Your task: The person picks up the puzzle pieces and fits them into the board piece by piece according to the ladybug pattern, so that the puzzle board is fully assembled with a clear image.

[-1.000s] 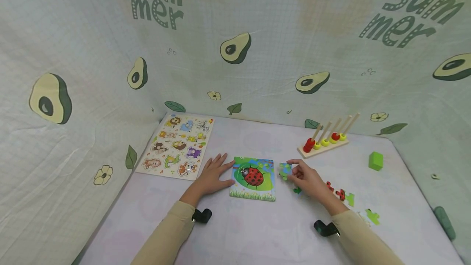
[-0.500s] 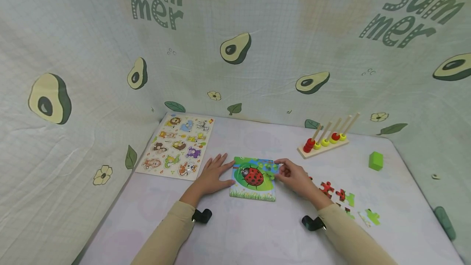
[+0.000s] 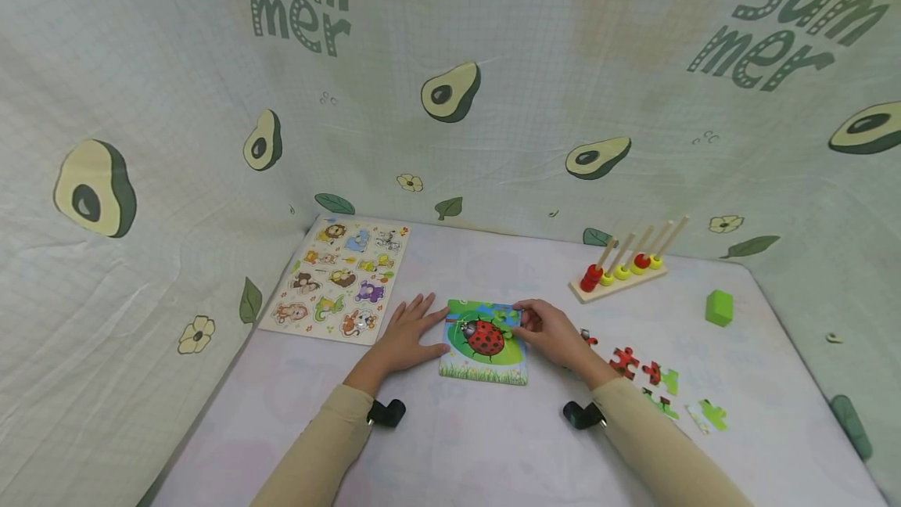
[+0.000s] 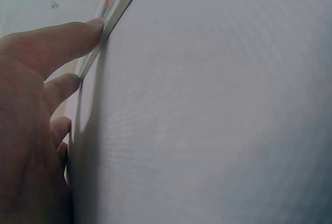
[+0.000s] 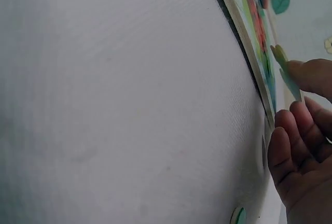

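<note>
A square ladybug puzzle board (image 3: 484, 372) lies flat on the table between my hands. My left hand (image 3: 404, 341) rests at its left side, fingers extended; the thumb (image 4: 78, 36) and forefinger touch the board's edge in the left wrist view. With my right hand (image 3: 552, 335) I pinch a blue-green jigsaw piece (image 3: 507, 318) over the board's upper right corner. In the right wrist view that piece (image 5: 288, 76) is tilted, gripped by the thumb, and stands slightly above the board (image 5: 248, 42). The fingers partly hide its outer side in the head view.
Several loose jigsaw pieces (image 3: 624, 363) lie right of my right hand, some beneath the forearm. An animal peg puzzle (image 3: 352, 262) lies at the back left. A bead stacker (image 3: 619, 285) and a green block (image 3: 719, 308) stand at the right. Printed cloth encloses the table.
My right hand has carried the jigsaw piece leftward from beside the board to over its upper right corner. More loose pieces are uncovered at right. My left hand stays in place.
</note>
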The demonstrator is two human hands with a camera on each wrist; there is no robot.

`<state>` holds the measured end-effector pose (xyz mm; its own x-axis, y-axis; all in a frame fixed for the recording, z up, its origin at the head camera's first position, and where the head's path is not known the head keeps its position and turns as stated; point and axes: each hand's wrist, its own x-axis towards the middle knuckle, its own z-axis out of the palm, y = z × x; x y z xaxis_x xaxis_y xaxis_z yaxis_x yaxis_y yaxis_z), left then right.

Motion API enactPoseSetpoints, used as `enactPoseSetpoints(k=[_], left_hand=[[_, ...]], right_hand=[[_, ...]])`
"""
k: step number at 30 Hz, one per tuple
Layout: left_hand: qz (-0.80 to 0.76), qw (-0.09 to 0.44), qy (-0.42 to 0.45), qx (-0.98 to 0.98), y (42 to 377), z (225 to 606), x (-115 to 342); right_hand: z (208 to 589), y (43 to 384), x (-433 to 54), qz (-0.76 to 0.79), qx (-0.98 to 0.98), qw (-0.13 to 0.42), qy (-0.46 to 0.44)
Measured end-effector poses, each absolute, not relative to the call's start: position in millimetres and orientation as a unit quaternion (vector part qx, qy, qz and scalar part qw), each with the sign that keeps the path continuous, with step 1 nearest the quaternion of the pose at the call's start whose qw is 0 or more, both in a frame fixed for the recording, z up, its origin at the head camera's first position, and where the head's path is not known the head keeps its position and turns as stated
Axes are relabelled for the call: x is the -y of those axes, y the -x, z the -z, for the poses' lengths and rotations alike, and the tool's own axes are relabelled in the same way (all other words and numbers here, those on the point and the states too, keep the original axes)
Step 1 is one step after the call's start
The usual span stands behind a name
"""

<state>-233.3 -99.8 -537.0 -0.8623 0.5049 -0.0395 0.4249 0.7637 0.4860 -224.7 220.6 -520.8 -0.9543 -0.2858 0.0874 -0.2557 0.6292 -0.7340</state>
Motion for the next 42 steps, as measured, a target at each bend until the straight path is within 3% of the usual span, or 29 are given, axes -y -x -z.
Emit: enactPoseSetpoints(k=[31, 42], left_hand=[[-0.241, 0.084, -0.246, -0.935, 233, 537, 100], [-0.243, 0.084, -0.246, -0.934, 233, 538, 100]], right_hand=[[522, 228, -212, 0.306, -0.935, 0.036, 0.178], [520, 225, -207, 0.244, -0.947, -0.002, 0.207]])
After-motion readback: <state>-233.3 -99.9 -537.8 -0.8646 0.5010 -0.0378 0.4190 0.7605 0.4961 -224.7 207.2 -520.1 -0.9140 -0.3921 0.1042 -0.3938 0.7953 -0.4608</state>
